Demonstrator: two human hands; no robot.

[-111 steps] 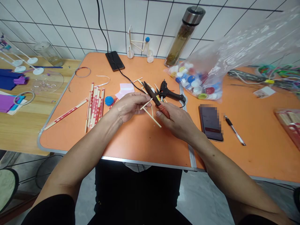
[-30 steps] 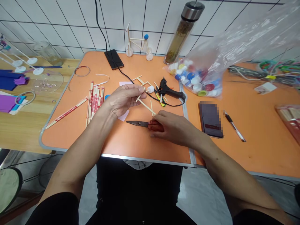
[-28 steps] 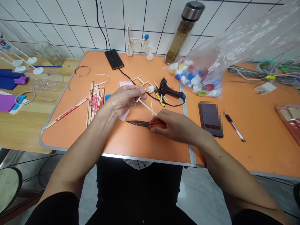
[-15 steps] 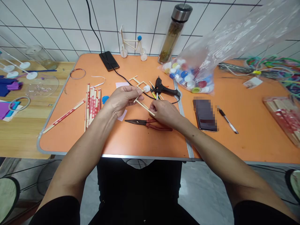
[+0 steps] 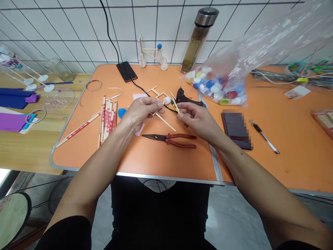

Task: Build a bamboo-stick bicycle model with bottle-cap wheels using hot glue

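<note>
My left hand [image 5: 144, 113] is closed, pinching a small frame of thin wooden sticks [image 5: 167, 122] between thumb and fingers. A white bottle cap [image 5: 167, 100] sits at its fingertips, on the frame's far side. Just to the right, my right hand [image 5: 196, 119] pinches a short wooden stick [image 5: 173, 99] that points up and left, near the cap. Partly behind that hand lies a black glue gun [image 5: 181, 94]. Below both hands rest red-handled long-nose pliers [image 5: 169, 138], jaws to the left.
Red-wrapped chopsticks [image 5: 107, 118] and a blue cap [image 5: 121, 113] lie left. Behind stand a small stick model [image 5: 151, 53] and a tea bottle [image 5: 199, 38]. A bag of bottle caps [image 5: 217, 86], a dark phone [image 5: 235, 130] and a pen [image 5: 265, 138] are right.
My right hand has risen from the lower end of the stick frame and now shows a short stick, held near the white cap. My left hand keeps its pinch. The view has shifted slightly.
</note>
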